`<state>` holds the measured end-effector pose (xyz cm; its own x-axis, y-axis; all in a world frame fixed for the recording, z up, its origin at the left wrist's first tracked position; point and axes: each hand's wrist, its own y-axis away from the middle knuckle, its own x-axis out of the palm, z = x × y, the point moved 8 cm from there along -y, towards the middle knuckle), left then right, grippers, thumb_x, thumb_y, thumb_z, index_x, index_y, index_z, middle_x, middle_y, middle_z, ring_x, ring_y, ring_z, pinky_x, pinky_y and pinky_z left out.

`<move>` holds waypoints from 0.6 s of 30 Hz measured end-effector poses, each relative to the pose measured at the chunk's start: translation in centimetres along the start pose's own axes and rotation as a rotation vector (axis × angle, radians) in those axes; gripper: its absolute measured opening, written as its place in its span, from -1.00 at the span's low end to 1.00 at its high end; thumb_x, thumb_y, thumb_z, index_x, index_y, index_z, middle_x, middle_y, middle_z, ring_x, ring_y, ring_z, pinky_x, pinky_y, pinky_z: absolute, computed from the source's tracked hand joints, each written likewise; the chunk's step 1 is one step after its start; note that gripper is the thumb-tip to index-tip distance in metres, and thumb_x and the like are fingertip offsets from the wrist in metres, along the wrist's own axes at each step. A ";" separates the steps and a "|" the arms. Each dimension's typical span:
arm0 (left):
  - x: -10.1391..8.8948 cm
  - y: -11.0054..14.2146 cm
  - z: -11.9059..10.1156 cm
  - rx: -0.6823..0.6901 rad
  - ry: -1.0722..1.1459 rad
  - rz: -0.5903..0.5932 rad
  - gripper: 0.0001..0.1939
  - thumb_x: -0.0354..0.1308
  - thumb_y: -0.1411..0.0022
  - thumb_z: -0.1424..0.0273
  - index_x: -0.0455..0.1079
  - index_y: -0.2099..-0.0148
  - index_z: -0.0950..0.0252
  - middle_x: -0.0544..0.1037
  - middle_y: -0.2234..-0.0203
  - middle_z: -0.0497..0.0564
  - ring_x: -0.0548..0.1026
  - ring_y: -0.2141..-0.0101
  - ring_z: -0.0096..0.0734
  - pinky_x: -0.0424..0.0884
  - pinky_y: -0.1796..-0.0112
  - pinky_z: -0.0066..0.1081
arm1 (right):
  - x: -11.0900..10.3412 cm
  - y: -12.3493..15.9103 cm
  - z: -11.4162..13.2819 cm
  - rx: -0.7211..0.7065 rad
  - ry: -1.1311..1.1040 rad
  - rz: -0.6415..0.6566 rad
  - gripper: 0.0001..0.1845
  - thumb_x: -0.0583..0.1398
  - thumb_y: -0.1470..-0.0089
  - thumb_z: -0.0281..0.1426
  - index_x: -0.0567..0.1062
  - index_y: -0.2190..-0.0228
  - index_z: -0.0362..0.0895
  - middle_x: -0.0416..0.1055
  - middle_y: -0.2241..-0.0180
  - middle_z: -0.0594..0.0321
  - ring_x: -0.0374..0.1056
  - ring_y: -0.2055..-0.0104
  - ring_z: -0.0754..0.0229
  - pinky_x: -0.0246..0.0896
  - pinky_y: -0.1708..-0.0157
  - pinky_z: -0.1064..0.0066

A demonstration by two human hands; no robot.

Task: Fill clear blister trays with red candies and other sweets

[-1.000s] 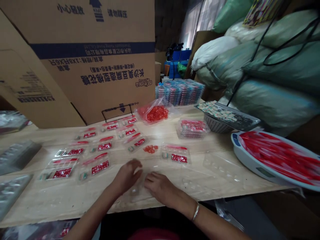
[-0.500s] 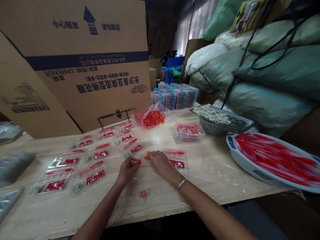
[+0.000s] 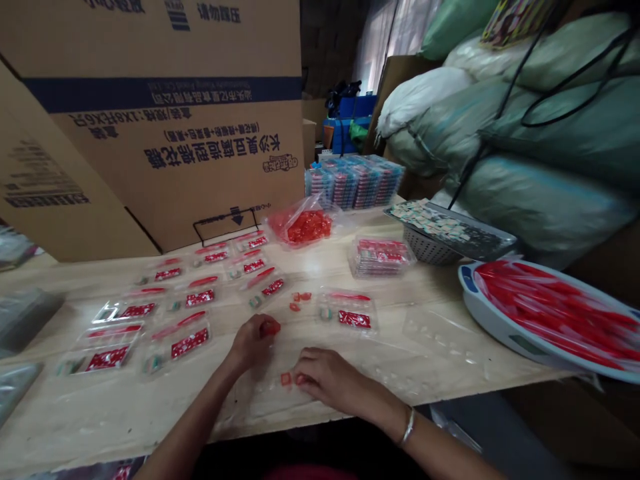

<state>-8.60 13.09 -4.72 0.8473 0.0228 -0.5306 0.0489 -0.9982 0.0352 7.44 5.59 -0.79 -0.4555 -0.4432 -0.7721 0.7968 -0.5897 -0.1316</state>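
My left hand point(image 3: 254, 344) is closed in a pinch on small red pieces point(image 3: 273, 328) just above the wooden table point(image 3: 325, 267). My right hand point(image 3: 325, 380) rests low near the table's front edge, its fingertips pressed on a small red piece beside another red piece point(image 3: 285, 379) sitting in a clear plastic tray point(image 3: 270, 390). A few loose red pieces point(image 3: 299, 299) lie a little farther back. Several filled clear packs with red labels point(image 3: 189, 341) are laid out in rows to the left, and one pack point(image 3: 349, 312) lies to the right.
A large cardboard box point(image 3: 165, 127) stands behind the rows. A bag of red pieces point(image 3: 307, 225), a stack of packs point(image 3: 381, 257), a grey basket point(image 3: 440, 237) and a white tub of red strips point(image 3: 550, 313) sit to the right. Stuffed sacks point(image 3: 525, 133) pile up behind.
Both hands drew back from the loose red pieces toward the front edge. My right hand came down onto the clear tray with a red piece; my left still pinches red pieces.
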 end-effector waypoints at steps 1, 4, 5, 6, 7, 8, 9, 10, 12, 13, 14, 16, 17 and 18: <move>0.0 0.0 0.0 0.002 0.005 0.012 -0.76 0.07 0.24 0.66 0.43 0.47 0.28 0.39 0.64 -0.16 0.32 0.54 -0.50 0.18 0.47 -0.51 | 0.3 -0.1 -0.3 0.027 -0.004 -0.027 -0.91 0.18 -0.10 -0.53 0.50 0.33 -0.18 0.41 0.33 0.22 0.33 0.28 0.25 0.18 0.27 0.51; -0.2 0.5 -0.3 0.017 0.045 0.046 -0.81 0.09 0.24 0.63 0.38 0.49 0.29 0.42 0.62 -0.15 0.33 0.54 -0.50 0.19 0.49 -0.52 | 0.8 -0.3 -1.1 0.076 0.002 -0.079 -0.88 0.19 -0.06 -0.58 0.50 0.36 -0.17 0.42 0.34 0.22 0.34 0.31 0.25 0.20 0.29 0.51; -0.2 0.8 -0.4 0.025 0.066 0.055 -0.83 0.11 0.23 0.61 0.36 0.48 0.29 0.42 0.62 -0.15 0.33 0.55 -0.50 0.20 0.50 -0.52 | 0.9 -0.3 -1.1 0.065 0.018 -0.081 -0.87 0.18 -0.05 -0.59 0.49 0.38 -0.16 0.42 0.34 0.23 0.33 0.30 0.24 0.21 0.27 0.49; -0.3 1.1 -0.7 0.033 0.092 0.062 -0.85 0.13 0.20 0.57 0.35 0.47 0.29 0.42 0.62 -0.14 0.34 0.55 -0.50 0.21 0.50 -0.52 | 1.0 -0.3 -1.0 0.041 0.038 -0.077 -0.86 0.18 -0.05 -0.60 0.49 0.39 -0.15 0.42 0.35 0.23 0.33 0.28 0.22 0.21 0.24 0.46; -0.3 1.4 -1.0 0.043 0.118 0.063 -0.87 0.16 0.17 0.53 0.33 0.45 0.29 0.41 0.61 -0.14 0.34 0.55 -0.50 0.22 0.50 -0.52 | 1.0 -0.3 -0.9 0.020 0.052 -0.079 -0.86 0.17 -0.05 -0.59 0.49 0.39 -0.14 0.42 0.35 0.23 0.32 0.25 0.19 0.22 0.20 0.42; -0.4 1.7 -1.4 0.053 0.142 0.059 -0.88 0.17 0.13 0.48 0.32 0.43 0.28 0.42 0.60 -0.13 0.35 0.54 -0.50 0.24 0.49 -0.51 | 0.7 -0.3 -0.8 0.011 0.049 -0.103 -0.85 0.17 -0.05 -0.58 0.48 0.37 -0.13 0.42 0.34 0.22 0.32 0.22 0.17 0.22 0.17 0.38; -0.3 2.1 -1.9 0.066 0.169 0.058 -0.86 0.19 0.09 0.42 0.33 0.39 0.28 0.43 0.58 -0.12 0.36 0.52 -0.50 0.26 0.47 -0.50 | 0.2 -0.4 -1.0 0.021 0.020 -0.153 -0.83 0.16 -0.05 -0.57 0.48 0.31 -0.12 0.42 0.30 0.20 0.32 0.20 0.16 0.23 0.15 0.36; -0.2 2.4 -2.5 0.081 0.206 0.065 -0.82 0.20 0.07 0.38 0.33 0.35 0.28 0.44 0.56 -0.12 0.38 0.50 -0.49 0.29 0.44 -0.49 | -0.6 -0.5 -1.2 0.043 -0.034 -0.228 -0.78 0.16 -0.04 -0.57 0.47 0.24 -0.13 0.41 0.26 0.18 0.32 0.20 0.17 0.24 0.16 0.35; 0.4 3.0 -3.9 0.113 0.300 0.112 -0.76 0.23 0.06 0.36 0.36 0.28 0.29 0.46 0.52 -0.09 0.40 0.47 -0.47 0.32 0.39 -0.47 | -2.3 -0.8 -1.6 0.068 -0.174 -0.389 -0.68 0.15 -0.04 -0.56 0.42 0.12 -0.14 0.38 0.18 0.13 0.33 0.19 0.19 0.26 0.17 0.36; 0.8 3.3 -4.6 0.127 0.348 0.141 -0.74 0.25 0.07 0.36 0.38 0.26 0.30 0.48 0.50 -0.08 0.41 0.45 -0.46 0.32 0.38 -0.46 | -2.9 -1.1 -1.7 0.062 -0.241 -0.446 -0.67 0.15 -0.03 -0.55 0.42 0.11 -0.15 0.38 0.18 0.13 0.33 0.20 0.20 0.26 0.18 0.37; 1.1 3.6 -5.2 0.134 0.392 0.163 -0.73 0.28 0.08 0.38 0.40 0.27 0.31 0.49 0.49 -0.06 0.41 0.45 -0.46 0.32 0.37 -0.46 | -3.3 -1.3 -1.7 0.048 -0.297 -0.483 -0.70 0.15 -0.03 -0.54 0.43 0.15 -0.16 0.39 0.21 0.14 0.34 0.22 0.20 0.26 0.19 0.37; 1.4 4.0 -5.8 0.105 0.488 0.185 -0.74 0.32 0.11 0.40 0.44 0.30 0.32 0.51 0.49 -0.04 0.41 0.44 -0.46 0.32 0.37 -0.47 | -3.5 -1.8 -2.1 0.057 -0.424 -0.511 -0.82 0.18 0.00 -0.50 0.48 0.27 -0.15 0.40 0.31 0.20 0.34 0.28 0.21 0.26 0.26 0.39; 1.5 4.1 -5.8 0.066 0.557 0.192 -0.74 0.35 0.13 0.40 0.44 0.32 0.32 0.52 0.49 -0.04 0.42 0.44 -0.47 0.32 0.36 -0.47 | -3.3 -1.9 -2.7 0.093 -0.528 -0.513 -0.86 0.21 0.01 -0.46 0.49 0.32 -0.15 0.40 0.36 0.23 0.34 0.33 0.23 0.26 0.31 0.41; 1.7 4.3 -5.6 0.012 0.647 0.205 -0.73 0.37 0.16 0.41 0.44 0.34 0.32 0.52 0.50 -0.05 0.41 0.45 -0.49 0.32 0.37 -0.49 | -2.9 -2.0 -3.3 0.142 -0.664 -0.517 -0.86 0.24 0.03 -0.42 0.49 0.34 -0.15 0.40 0.40 0.25 0.33 0.38 0.26 0.25 0.36 0.43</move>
<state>-3.98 9.17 -0.70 0.9849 -0.1416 0.0992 -0.1489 -0.9864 0.0699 8.53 10.27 -0.35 -0.9221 -0.3723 -0.1057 0.3870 -0.8865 -0.2536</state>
